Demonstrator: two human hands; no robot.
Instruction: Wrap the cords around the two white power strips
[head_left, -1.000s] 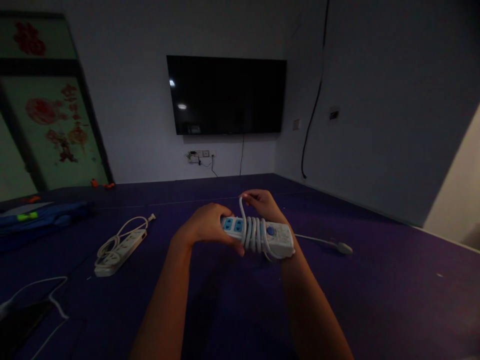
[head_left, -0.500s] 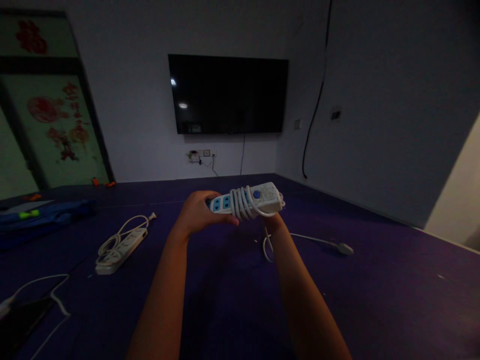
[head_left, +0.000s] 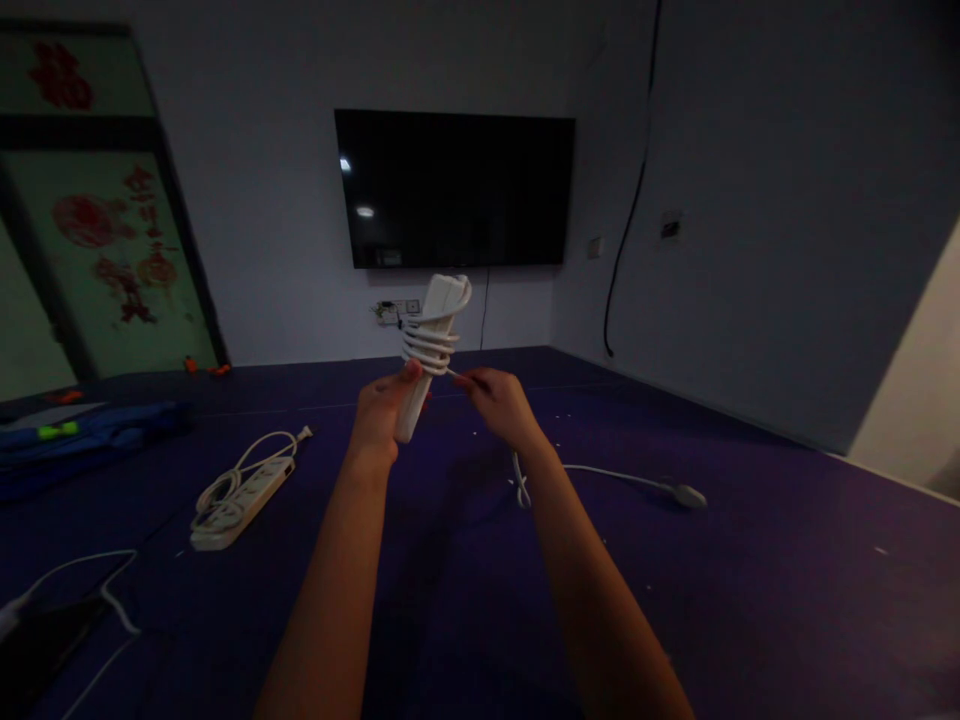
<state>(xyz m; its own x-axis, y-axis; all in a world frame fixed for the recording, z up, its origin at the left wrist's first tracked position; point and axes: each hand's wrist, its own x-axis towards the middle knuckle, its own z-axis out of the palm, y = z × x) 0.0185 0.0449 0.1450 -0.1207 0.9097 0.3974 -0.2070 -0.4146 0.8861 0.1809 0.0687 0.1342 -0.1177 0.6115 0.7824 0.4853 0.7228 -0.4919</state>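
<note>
My left hand (head_left: pixel 382 412) is closed round the lower end of a white power strip (head_left: pixel 444 294), which it holds up, tilted, above the purple surface. Several turns of the strip's white cord (head_left: pixel 429 350) are wound round its middle. Just to the right, my right hand (head_left: pixel 498 402) pinches the cord where it leaves the coil. Past that hand the loose cord drops to the surface and runs right to its plug (head_left: pixel 687 496). The strip's sockets face away from me.
A second white power strip (head_left: pixel 247 500) with a loosely looped cord lies at left. Nearer are a dark flat device (head_left: pixel 52 640) and a white cable (head_left: pixel 112 600). Blue cloth (head_left: pixel 120 425) lies far left. A television (head_left: pixel 457 190) hangs on the wall, and a black cable (head_left: pixel 630 230) dangles at right.
The power strip has turned from lying nearly level, sockets showing, to standing tilted with its back or side towards me. My right hand has moved from under it to the cord at its right.
</note>
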